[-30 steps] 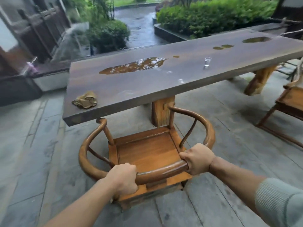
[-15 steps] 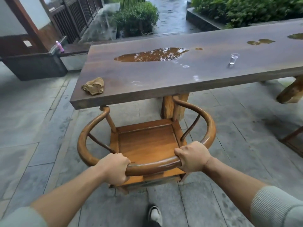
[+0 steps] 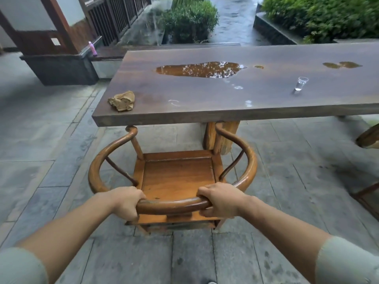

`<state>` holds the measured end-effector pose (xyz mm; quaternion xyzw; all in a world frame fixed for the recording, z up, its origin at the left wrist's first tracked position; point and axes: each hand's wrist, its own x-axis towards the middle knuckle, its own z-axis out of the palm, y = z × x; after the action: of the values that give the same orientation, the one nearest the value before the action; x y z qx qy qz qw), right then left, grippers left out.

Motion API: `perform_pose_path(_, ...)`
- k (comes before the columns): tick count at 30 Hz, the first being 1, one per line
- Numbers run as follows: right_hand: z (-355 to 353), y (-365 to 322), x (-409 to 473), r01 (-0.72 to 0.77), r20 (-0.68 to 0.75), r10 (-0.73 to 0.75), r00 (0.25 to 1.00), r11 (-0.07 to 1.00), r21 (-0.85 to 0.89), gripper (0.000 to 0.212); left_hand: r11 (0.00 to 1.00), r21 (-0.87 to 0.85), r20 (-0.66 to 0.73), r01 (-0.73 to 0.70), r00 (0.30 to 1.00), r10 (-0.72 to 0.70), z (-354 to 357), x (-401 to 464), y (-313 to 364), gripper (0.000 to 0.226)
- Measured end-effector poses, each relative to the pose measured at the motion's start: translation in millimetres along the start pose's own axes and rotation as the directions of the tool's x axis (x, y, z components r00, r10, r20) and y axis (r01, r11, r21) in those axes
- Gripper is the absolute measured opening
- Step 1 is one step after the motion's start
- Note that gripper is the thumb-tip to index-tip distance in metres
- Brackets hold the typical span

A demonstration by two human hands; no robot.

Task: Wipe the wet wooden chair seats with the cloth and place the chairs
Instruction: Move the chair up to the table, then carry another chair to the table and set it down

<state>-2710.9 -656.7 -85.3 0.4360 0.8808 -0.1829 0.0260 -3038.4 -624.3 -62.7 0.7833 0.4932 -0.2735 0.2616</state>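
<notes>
Head view puts you square behind the chair [image 3: 174, 177], low in the middle of the frame, facing the table [image 3: 225, 111]. At left centre, the cloth [image 3: 122, 101] lies crumpled near the table's corner, set aside so both hands are free for carrying. Your left hand [image 3: 127, 202] is clamped around the curved back rail, and your right hand [image 3: 220, 199] grips the same rail just across from it; that even hold likely lets you steer the chair straight in under the table edge. Its arm tips sit right at the tabletop's front edge. The seat looks mostly dry, so this seems the placing step. Toward the upper right, a small clear cup [image 3: 301, 83] stands upright; you can't tell whether it holds anything.
</notes>
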Motion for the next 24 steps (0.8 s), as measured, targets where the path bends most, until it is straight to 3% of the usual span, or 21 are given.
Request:
perform_pose_path(2,-8.2,4.9,-5.8,-0.049,0.059,0.041,0.997,0.989,0.143,0.061,0.996,-0.092,0.083,0.003,0.997,0.004,-9.7,-3.0,11.2,0.09)
perform_pose_path(4,-16.2,12.6,-11.4,-0.102,0.03,0.098,0.995,0.972,0.21,0.078,0.982,-0.186,0.012,-0.042,0.999,0.045,-16.3,-3.5,36.6,0.119)
perform_pose_path(7,-22.9,33.2,-36.0,-0.169,-0.065,0.188,0.98,0.959,0.229,0.08,0.936,-0.312,-0.18,-0.164,0.977,0.112,-26.5,11.4,96.0,0.111)
perform_pose_path(10,-26.2,66.7,-77.6,-0.258,-0.105,0.297,0.949,0.923,0.285,0.078,0.918,-0.295,-0.282,-0.265,0.942,0.181,-38.6,39.9,157.2,0.106)
perform_pose_path(15,-25.3,147.9,-195.1,-0.474,-0.164,0.561,0.811,0.795,0.378,0.087,0.916,-0.078,-0.283,-0.393,0.89,0.357,-65.7,94.0,289.0,0.105)
perform_pose_path(18,-24.8,191.7,-280.5,-0.576,-0.181,0.677,0.714,0.714,0.399,0.079,0.901,0.067,-0.251,-0.429,0.867,0.431,-78.4,126.7,383.6,0.106)
perform_pose_path(20,-23.2,227.8,-360.0,-0.643,-0.207,0.758,0.619,0.64,0.422,0.076,0.872,0.146,-0.215,-0.467,0.846,0.488,-87.4,148.9,476.2,0.109)
perform_pose_path(22,-29.2,253.0,-413.0,-0.676,-0.215,0.787,0.579,0.61,0.413,0.077,0.844,0.209,-0.217,-0.493,0.818,0.532,-99.6,163.0,541.2,0.109)
perform_pose_path(24,-32.0,286.0,-501.2,-0.724,-0.241,0.84,0.486,0.541,0.428,0.077,0.776,0.299,-0.188,-0.556,0.762,0.619,-107.0,178.6,645.5,0.109)
